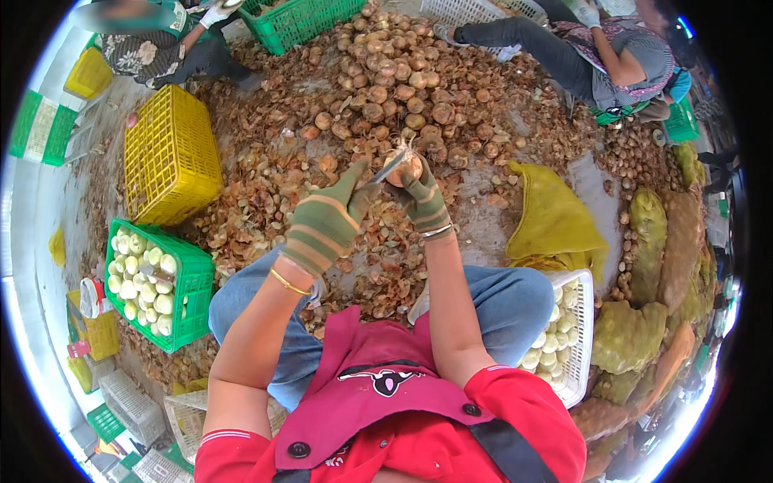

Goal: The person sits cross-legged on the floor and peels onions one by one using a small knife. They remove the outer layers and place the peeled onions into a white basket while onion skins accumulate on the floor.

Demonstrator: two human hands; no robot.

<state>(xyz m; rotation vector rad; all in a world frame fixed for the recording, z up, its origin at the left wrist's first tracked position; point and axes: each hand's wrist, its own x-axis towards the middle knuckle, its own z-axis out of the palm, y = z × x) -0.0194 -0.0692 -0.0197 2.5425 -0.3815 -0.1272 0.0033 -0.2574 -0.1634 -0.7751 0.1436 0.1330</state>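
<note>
My left hand [331,218], in a green striped glove, grips a knife [388,167] whose blade lies against the root end of an unpeeled onion [403,172]. That onion is held in my right hand [424,196], gloved alike, with its roots pointing up. Just beyond my hands spreads a heap of unpeeled onions [386,66] over loose brown skins [259,181]. Peeled onions [128,290] fill a green plastic crate [196,284] to the left. More peeled onions [551,343] lie in a white crate [584,338] by my knee on the right.
A yellow crate [175,151] stands at left, with a green crate [290,27] beyond. Yellow mesh cloth [549,211] and filled sacks [649,241] lie at right. One person [151,54] sits at upper left, another person [628,66] at upper right.
</note>
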